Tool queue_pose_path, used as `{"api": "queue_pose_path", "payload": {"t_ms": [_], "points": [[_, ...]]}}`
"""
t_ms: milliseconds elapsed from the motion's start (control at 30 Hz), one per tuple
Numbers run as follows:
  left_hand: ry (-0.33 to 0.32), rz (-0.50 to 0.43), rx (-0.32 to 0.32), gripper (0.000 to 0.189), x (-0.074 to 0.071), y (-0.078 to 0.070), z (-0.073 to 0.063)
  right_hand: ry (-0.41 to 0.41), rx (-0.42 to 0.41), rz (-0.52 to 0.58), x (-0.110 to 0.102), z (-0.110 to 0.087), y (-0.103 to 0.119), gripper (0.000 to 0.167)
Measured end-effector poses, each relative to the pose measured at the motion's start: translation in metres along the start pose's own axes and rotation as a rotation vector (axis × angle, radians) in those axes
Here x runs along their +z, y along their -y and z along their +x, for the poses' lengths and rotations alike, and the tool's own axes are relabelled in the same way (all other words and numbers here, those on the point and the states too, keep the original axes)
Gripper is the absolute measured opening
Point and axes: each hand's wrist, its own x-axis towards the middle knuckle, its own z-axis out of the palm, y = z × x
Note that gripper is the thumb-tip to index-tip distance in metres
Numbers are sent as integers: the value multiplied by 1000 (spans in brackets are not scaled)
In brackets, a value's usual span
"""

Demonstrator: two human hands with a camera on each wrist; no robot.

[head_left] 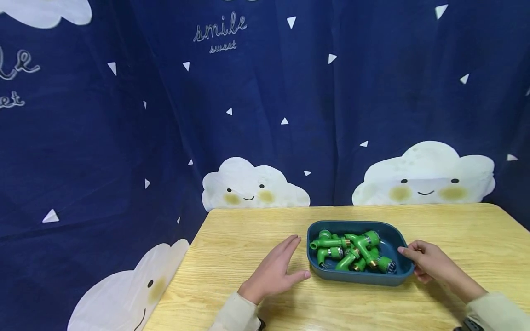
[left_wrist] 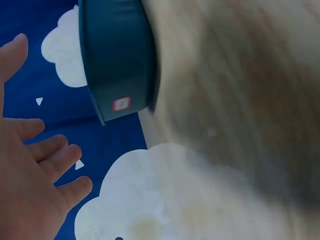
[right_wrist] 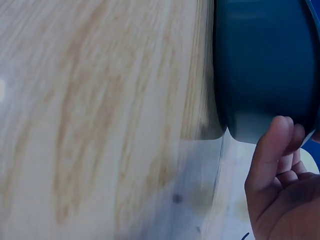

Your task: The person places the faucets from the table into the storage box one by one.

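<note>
A dark teal plastic bin (head_left: pixel 356 277) stands on the wooden table, holding several green taps (head_left: pixel 362 248) with brass-coloured threaded ends, heaped mostly toward its left and middle. My right hand (head_left: pixel 432 264) grips the bin's right end, thumb over the rim and fingers outside; the right wrist view shows this hand (right_wrist: pixel 280 195) against the bin wall (right_wrist: pixel 265 65). Just off the left end is my left hand (head_left: pixel 273 272), fingers extended and thumb spread, holding nothing. In the left wrist view a gap separates that hand (left_wrist: pixel 30 175) from the bin (left_wrist: pixel 120 55), which carries a small red-and-white label (left_wrist: pixel 121 103).
The light wooden table (head_left: pixel 240 230) extends around the bin on all sides. Behind it and along the left hangs a dark blue curtain (head_left: pixel 256 92) printed with white clouds and triangles. Both forearms come in from the front edge in pale sleeves (head_left: pixel 238 315).
</note>
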Motion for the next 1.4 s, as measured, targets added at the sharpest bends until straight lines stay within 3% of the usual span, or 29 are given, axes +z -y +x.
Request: {"api": "queue_pose_path", "payload": {"t_ms": [133, 500, 933, 1167, 1400], "points": [[-38, -13, -29, 78, 3, 0, -4, -18, 18, 8, 1, 0, 1, 38], [-129, 43, -25, 77, 8, 7, -11, -2, 25, 56, 4, -2, 3, 32], [-65, 22, -93, 83, 0, 11, -13, 24, 13, 31, 1, 1, 4, 27], [-5, -37, -142, 87, -1, 13, -17, 21, -7, 21, 3, 4, 5, 27], [-22, -5, -117, 85, -1, 17, -20, 3, -24, 5, 4, 8, 3, 28]]}}
